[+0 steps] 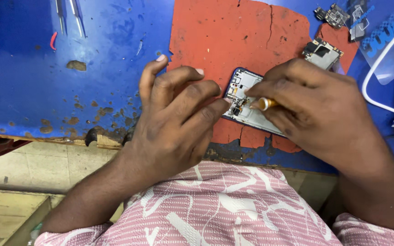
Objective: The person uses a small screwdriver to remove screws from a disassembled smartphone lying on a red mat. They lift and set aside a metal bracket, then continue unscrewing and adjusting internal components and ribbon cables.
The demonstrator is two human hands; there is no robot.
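An opened phone [247,98] lies on a cracked red mat [224,41] on the blue counter [23,68]. The left hand [174,118] steadies it from nine o'clock; the right hand [320,109] holds a yellow-tipped tool [266,104] over it. A circuit board [323,53] lies at one o'clock.

A clear plastic bag [388,41] with blue print lies at the bench's top right corner.

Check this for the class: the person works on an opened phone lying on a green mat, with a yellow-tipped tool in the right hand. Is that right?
Not quite. The mat is red, not green, as the head view shows. The rest stands: the opened phone lies on it, and the right hand holds the yellow-tipped tool over it, while the left hand steadies the phone.
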